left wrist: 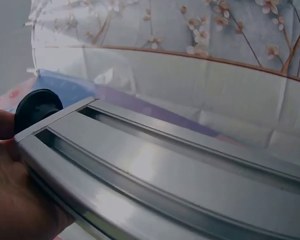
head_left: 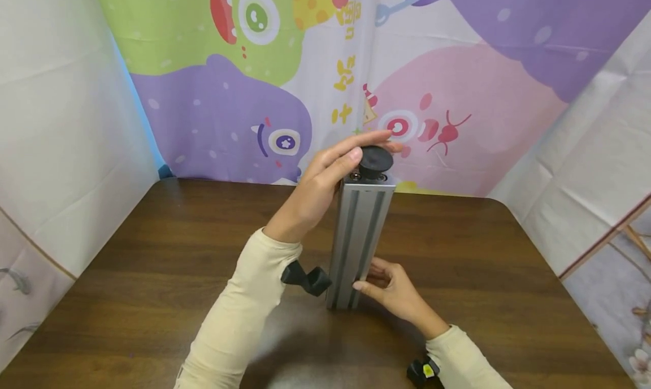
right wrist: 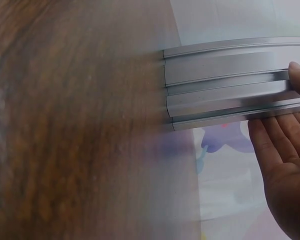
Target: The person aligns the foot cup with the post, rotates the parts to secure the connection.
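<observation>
A silver aluminium profile (head_left: 358,236) with long grooves stands upright, its lower end at the brown tabletop. On its top end sits a black round levelling foot (head_left: 376,160), with screw heads beside it. My left hand (head_left: 322,177) lies along the top left of the profile, its fingers stretched out behind the foot and the thumb at the foot's rim. In the left wrist view, the palm is beside the profile's edge. Low on the profile, my right hand (head_left: 394,287) holds it, thumb on the grooved front face and fingers (right wrist: 285,137) at the side.
The brown wooden table (head_left: 203,230) spreads around the profile. A curtain (head_left: 244,117) printed with cartoon monsters hangs behind it, and pale cloth panels (head_left: 61,95) line both sides. A black strap (head_left: 307,279) hangs at my left wrist.
</observation>
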`<act>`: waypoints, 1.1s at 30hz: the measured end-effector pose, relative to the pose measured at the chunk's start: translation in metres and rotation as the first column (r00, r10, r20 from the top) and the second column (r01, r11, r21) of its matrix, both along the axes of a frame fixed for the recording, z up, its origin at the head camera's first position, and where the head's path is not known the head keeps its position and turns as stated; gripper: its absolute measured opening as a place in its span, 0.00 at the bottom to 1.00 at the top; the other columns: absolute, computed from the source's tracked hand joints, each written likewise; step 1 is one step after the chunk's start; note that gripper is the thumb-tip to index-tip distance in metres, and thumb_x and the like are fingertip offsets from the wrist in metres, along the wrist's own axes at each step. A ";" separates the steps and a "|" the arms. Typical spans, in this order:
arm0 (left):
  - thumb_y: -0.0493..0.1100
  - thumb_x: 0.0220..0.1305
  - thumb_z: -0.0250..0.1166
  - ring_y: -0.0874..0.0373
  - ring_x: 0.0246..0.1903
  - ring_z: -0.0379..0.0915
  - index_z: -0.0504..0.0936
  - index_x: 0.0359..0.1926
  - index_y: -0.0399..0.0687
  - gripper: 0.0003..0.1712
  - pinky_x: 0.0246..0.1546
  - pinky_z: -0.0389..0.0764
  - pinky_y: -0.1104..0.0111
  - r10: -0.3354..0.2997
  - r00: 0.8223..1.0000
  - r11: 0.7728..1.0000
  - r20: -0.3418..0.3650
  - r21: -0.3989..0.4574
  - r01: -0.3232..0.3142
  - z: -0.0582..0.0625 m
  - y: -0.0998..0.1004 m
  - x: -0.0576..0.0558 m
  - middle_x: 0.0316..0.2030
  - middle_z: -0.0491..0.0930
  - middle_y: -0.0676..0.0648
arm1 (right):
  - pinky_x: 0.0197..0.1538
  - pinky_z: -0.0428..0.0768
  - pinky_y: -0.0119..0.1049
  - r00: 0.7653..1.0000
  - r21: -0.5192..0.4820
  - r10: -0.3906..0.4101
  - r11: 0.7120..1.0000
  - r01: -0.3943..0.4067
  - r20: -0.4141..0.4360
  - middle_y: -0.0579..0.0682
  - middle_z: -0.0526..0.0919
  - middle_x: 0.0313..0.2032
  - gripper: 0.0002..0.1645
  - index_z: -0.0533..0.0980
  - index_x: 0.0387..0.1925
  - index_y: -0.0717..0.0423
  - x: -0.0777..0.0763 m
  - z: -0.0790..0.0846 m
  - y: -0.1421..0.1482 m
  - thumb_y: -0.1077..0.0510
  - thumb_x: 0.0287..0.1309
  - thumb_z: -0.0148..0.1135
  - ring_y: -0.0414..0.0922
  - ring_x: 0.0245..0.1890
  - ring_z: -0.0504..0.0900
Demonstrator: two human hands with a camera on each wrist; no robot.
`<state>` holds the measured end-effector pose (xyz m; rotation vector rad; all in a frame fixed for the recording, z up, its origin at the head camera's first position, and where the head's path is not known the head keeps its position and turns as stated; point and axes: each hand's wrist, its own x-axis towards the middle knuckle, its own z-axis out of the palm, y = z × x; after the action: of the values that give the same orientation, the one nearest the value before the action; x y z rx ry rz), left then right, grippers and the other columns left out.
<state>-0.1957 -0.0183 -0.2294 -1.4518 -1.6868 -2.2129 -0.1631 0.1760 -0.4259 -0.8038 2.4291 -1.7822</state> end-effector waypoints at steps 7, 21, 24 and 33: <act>0.40 0.74 0.37 0.53 0.53 0.76 0.70 0.63 0.35 0.25 0.52 0.75 0.61 0.025 0.997 0.994 0.069 -0.104 -0.018 0.006 -0.002 -0.003 0.53 0.79 0.37 | 0.49 0.80 0.35 1.000 0.000 -0.001 1.000 0.001 0.013 0.60 0.83 0.48 0.24 0.74 0.55 0.65 0.000 0.001 0.000 0.64 0.56 0.66 0.40 0.48 0.82; 0.55 0.54 0.71 0.53 0.35 0.72 0.82 0.36 0.37 0.23 0.37 0.72 0.65 0.722 0.349 0.510 -0.597 0.119 -0.852 0.018 0.006 0.020 0.31 0.76 0.43 | 0.50 0.80 0.36 0.999 0.012 0.009 1.000 -0.008 -0.031 0.58 0.84 0.48 0.22 0.76 0.53 0.63 -0.001 0.000 0.003 0.64 0.56 0.66 0.41 0.48 0.83; 0.61 0.50 0.72 0.51 0.29 0.68 0.76 0.27 0.39 0.29 0.32 0.70 0.63 0.713 0.145 0.356 -0.686 0.177 -0.917 0.020 0.012 0.026 0.26 0.71 0.45 | 0.49 0.80 0.36 0.999 0.003 0.016 1.000 -0.016 -0.032 0.57 0.84 0.47 0.20 0.77 0.51 0.61 -0.002 -0.002 0.003 0.64 0.56 0.66 0.41 0.47 0.83; 0.45 0.58 0.70 0.57 0.40 0.79 0.81 0.45 0.37 0.18 0.40 0.76 0.67 0.611 0.565 0.631 -0.555 -0.089 -0.770 0.024 0.001 0.023 0.40 0.83 0.44 | 0.48 0.81 0.37 0.999 -0.018 0.029 0.999 -0.030 -0.041 0.58 0.84 0.46 0.21 0.76 0.52 0.63 -0.002 -0.004 0.003 0.65 0.56 0.66 0.41 0.46 0.83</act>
<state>-0.1722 -0.0177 -0.2058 -0.9418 -1.9951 -1.0724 -0.1656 0.1795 -0.4296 -0.8808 2.4157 -1.7981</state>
